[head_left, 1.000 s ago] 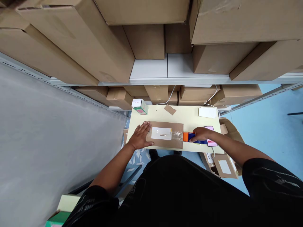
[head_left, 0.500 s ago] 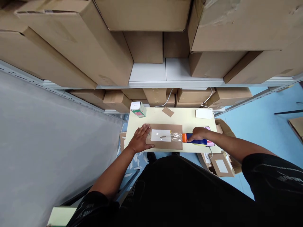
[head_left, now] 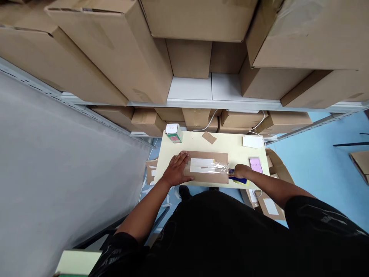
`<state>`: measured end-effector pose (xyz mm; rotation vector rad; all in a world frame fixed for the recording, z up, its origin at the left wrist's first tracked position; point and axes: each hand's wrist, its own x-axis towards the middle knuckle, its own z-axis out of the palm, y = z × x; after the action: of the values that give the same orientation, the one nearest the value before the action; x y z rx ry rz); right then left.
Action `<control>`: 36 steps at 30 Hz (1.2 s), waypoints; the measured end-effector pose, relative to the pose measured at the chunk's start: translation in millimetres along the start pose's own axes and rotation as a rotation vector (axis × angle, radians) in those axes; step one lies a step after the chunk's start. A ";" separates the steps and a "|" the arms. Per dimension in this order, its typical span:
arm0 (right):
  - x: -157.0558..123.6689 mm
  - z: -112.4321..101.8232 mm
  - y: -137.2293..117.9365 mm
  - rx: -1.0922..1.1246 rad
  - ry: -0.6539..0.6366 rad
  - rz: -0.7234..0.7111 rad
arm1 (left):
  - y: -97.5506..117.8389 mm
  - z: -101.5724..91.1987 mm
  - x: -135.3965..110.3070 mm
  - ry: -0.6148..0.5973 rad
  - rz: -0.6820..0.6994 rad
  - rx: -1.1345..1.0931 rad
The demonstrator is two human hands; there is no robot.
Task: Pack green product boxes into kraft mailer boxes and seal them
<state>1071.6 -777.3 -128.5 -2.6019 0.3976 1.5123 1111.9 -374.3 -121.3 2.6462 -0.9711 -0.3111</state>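
A flat brown cardboard parcel (head_left: 207, 175) with a white label lies on the pale yellow table (head_left: 227, 144). Clear tape runs across the label towards the parcel's right end. My left hand (head_left: 177, 169) lies flat and open on the parcel's left end, holding it down. My right hand (head_left: 240, 172) is closed round the blue handle of a tape dispenser (head_left: 240, 179), pressed against the parcel's right edge. Most of the dispenser is hidden behind the parcel's edge and my hand.
A phone with a pink screen (head_left: 256, 165) lies right of my right hand, a white card (head_left: 252, 141) behind it. A small green and white box (head_left: 174, 132) and a cardboard scrap (head_left: 209, 137) sit at the table's back. Shelves of cartons rise behind; open boxes stand on the floor at right.
My right hand has drawn the tape dispenser in against and down over the parcel's right edge; its orange head no longer shows. The left hand stays on the parcel.
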 end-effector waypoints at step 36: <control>40.4 56.3 -12.0 0.101 0.607 -0.033 | 2.6 -6.0 0.2 -0.099 -0.038 0.020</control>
<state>1046.8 -760.2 -192.1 -2.9133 0.4571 0.6380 1112.3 -375.1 -114.8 2.6917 -0.9595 -0.4468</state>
